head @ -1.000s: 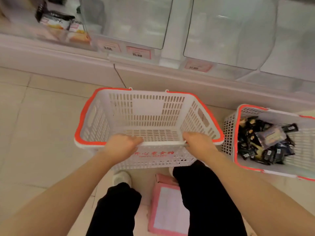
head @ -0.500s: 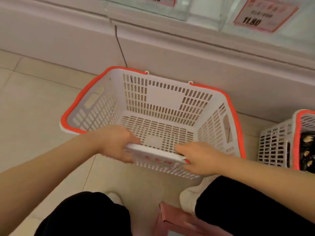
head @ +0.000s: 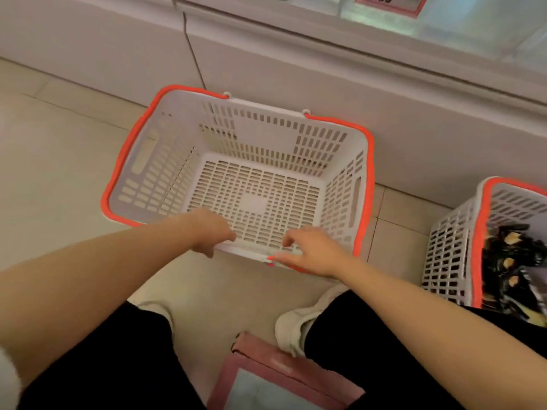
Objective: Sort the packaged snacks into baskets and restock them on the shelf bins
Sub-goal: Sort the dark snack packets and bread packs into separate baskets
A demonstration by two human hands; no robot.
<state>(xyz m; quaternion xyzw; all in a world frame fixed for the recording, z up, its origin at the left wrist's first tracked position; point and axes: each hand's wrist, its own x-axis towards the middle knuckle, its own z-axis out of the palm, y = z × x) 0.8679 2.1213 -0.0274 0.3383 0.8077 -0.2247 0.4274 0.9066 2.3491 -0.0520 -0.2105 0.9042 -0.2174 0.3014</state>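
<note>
An empty white basket [head: 340, 143] with an orange rim stands on the tiled floor against the shelf base. My left hand [head: 211, 230] grips its near rim, fingers curled over the edge and thumb below. My right hand [head: 310, 253] is at the same rim further right; its thumb lies along the edge and its fingers are lifted and loosely spread. A second white basket [head: 447, 247] at the right edge holds several dark snack packets [head: 509, 261].
The shelf's pale base [head: 296, 60] runs across the back, with a pink price tag [head: 387, 2] above it. A pink box [head: 266, 377] lies on the floor between my legs. Bare tiles stretch to the left of the empty basket.
The empty basket has come down from in front of me onto the floor by the shelf base. My right hand's fingers have loosened from the rim.
</note>
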